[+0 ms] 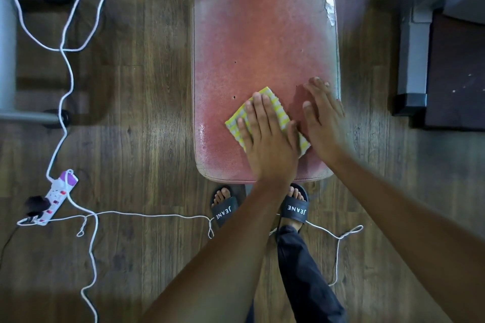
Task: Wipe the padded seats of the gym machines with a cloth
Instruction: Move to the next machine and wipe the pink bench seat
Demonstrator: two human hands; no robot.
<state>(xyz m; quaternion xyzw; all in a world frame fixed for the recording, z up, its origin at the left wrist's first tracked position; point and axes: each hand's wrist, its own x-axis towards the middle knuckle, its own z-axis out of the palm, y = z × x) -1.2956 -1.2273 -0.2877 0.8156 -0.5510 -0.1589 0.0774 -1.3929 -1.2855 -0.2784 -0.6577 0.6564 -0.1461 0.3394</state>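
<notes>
The person stands at the near end of the red padded seat (262,34), and the yellow-and-white checked cloth (279,110) lies on the seat's near half, pinned under the left hand (267,136). That hand lies flat, its fingers (258,110) straight and close together, pressing the cloth down rather than gripping it. The right hand (324,113) rests just beside it on the bare padding, fingers likewise straight, holding nothing. To wipe well, the left palm should probably press evenly and sweep in long overlapping passes toward the far end, taking in the edges and the worn, cracked corners, while the right hand steadies the body and stays clear of the cloth's path. The far half looks dull and likely needs the most passes. Counted: one seat, one cloth, two hands, two black sandals (224,211), one power strip (59,196) on the wooden floor to the left, and a white cord (65,60) looping from it.
</notes>
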